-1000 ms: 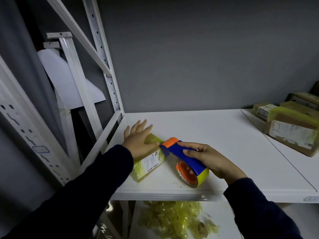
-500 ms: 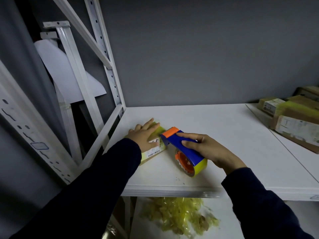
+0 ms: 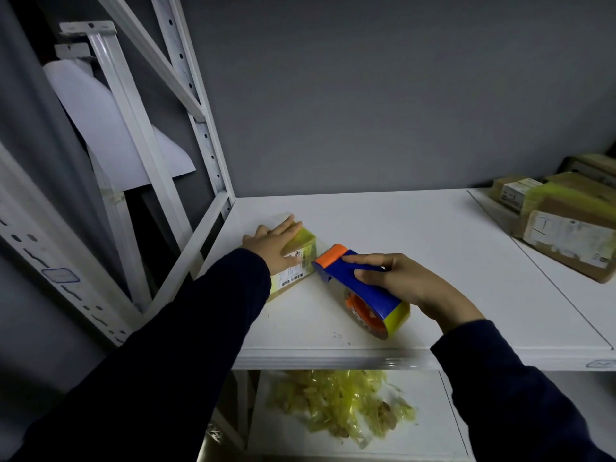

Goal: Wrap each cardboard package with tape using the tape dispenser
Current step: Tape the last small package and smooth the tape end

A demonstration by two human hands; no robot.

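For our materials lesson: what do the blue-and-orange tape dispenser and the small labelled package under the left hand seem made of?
Blue-and-orange tape dispenser: probably moulded plastic, smooth and evenly coloured. Small labelled package: likely brown cardboard, matte at its lower edge, under glossy yellowish tape and a white paper label.

Dispenser (image 3: 363, 290) right of package (image 3: 301, 251)

Dim, flat light; white shelf board (image 3: 416, 228) brightest. Wide-angle bowing of white metal uprights (image 3: 200, 128) (left edge); brown cardboard packages (image 3: 566, 235) soft.

Head view — close, angled down onto shelf (image 3: 416, 235).
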